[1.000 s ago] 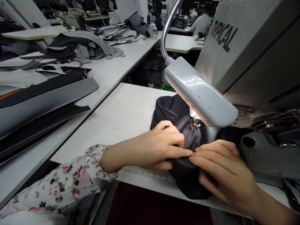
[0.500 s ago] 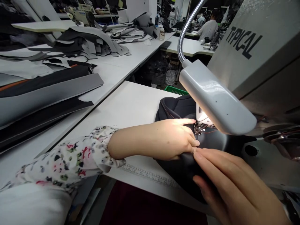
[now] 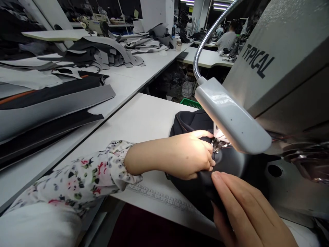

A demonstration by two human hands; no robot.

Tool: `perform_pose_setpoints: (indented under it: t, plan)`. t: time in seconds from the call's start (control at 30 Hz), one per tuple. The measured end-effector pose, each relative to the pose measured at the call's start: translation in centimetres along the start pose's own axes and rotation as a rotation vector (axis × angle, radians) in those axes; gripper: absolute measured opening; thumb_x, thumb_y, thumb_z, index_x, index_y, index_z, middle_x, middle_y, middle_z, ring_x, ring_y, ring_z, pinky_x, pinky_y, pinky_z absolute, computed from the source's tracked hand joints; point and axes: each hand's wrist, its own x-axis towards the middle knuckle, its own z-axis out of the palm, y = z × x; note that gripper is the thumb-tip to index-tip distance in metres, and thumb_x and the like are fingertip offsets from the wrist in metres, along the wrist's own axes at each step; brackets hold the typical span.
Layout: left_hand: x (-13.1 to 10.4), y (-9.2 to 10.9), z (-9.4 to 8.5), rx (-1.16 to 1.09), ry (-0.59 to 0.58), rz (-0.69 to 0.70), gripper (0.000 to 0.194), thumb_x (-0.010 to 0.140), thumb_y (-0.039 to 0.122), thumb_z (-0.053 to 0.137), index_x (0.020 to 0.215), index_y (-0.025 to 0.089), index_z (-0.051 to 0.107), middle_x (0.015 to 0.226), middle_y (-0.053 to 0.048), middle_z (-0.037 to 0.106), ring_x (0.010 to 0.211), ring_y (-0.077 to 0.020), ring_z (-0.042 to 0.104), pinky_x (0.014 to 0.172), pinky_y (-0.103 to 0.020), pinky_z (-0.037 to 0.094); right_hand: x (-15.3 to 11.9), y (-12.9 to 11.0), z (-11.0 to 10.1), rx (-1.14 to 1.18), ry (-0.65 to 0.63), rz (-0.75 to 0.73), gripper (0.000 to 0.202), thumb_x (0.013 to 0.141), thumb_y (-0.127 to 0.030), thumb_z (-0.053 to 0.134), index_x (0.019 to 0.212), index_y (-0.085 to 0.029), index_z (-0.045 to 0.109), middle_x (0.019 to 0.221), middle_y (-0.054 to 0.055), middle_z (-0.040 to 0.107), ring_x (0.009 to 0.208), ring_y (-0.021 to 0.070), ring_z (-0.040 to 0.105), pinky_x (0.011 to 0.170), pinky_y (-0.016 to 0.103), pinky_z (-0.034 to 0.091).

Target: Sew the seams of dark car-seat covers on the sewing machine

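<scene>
Black material (image 3: 190,185) lies under the presser foot (image 3: 216,146) of a large sewing machine (image 3: 290,68). My left hand (image 3: 192,154) rests on it just left of the foot, index finger stretched toward the needle area and the other fingers curled on the material. Nearer to me, my right hand (image 3: 244,206) pinches a folded edge of the same material between thumb and fingers. A lamp (image 3: 232,116) lights the stitching spot and hides part of the machine.
Grey and black cut pieces (image 3: 53,99) lie stacked on the long table (image 3: 128,77) at left. A ruler strip (image 3: 164,199) runs along the near edge. Behind are a green basket (image 3: 190,103) and a person (image 3: 227,40).
The view has shifted slightly. My right hand has moved down and apart from my left hand, still pinching the black edge; my left fingers have curled a little more.
</scene>
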Motion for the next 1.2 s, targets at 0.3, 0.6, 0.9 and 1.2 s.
perform_pose_setpoints:
  t: [0.3,0.6,0.9,1.2]
  plan:
    - [0.6,-1.5,-0.9,0.023,-0.024,0.035,0.026,0.085,0.010,0.067,0.104,0.022,0.080,0.118,-0.005,0.079,0.118,-0.0226,0.068,0.116,-0.036,0.043,0.8,0.6,0.0,-0.009,0.019,-0.025,0.045,0.096,-0.011,0.063,0.139,0.001,0.059,0.130,0.018,0.069,0.121,0.0297,0.063,0.103,0.042,0.051]
    - [0.4,-2.1,-0.2,0.014,0.046,0.029,0.026,0.088,0.015,0.068,0.106,0.027,0.081,0.114,0.000,0.080,0.112,-0.0217,0.071,0.116,-0.032,0.045,1.1,1.3,0.4,0.001,0.027,-0.018,0.042,0.099,-0.013,0.054,0.139,-0.001,0.057,0.130,0.017,0.069,0.120,0.0281,0.063,0.106,0.040,0.047]
    - [-0.3,-1.1,2.1,0.135,0.220,0.015,0.014,0.095,0.026,0.067,0.097,0.021,0.079,0.110,-0.006,0.079,0.108,-0.0224,0.072,0.114,-0.034,0.050,0.6,3.2,0.3,0.044,-0.065,-0.009,0.048,0.098,-0.010,0.051,0.146,-0.004,0.051,0.138,0.015,0.063,0.129,0.0262,0.058,0.116,0.038,0.039]
    - [0.8,2.4,6.2,0.290,0.523,-0.177,0.028,0.103,0.015,0.049,0.088,0.015,0.072,0.089,-0.004,0.075,0.082,-0.0154,0.068,0.109,-0.034,0.056,0.6,5.0,0.3,0.084,-0.089,0.001,0.038,0.099,-0.008,0.047,0.135,-0.009,0.059,0.131,0.013,0.067,0.125,0.0236,0.059,0.113,0.037,0.041]
